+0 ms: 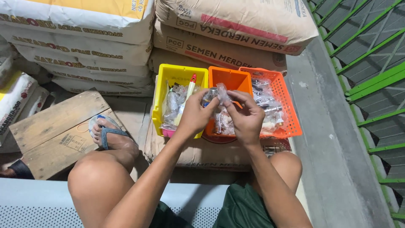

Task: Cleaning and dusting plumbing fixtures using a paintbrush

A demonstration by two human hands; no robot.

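Observation:
Both my hands are raised over three plastic bins. My left hand [195, 113] and my right hand [244, 115] together pinch a small clear plastic bag [218, 93] with a metal part in it. Below them stand a yellow bin [162, 84] with bagged parts and a red-handled tool, an orange bin [231, 78] in the middle, and an orange mesh basket [287, 101] full of bagged metal fittings on the right.
The bins rest on a brown paper sack [202, 154]. Stacked cement sacks [236, 29] rise behind. A wooden board [50, 126] lies at left under my sandalled foot [110, 135]. A concrete ledge [329, 139] and green metal grating [371, 76] are at right.

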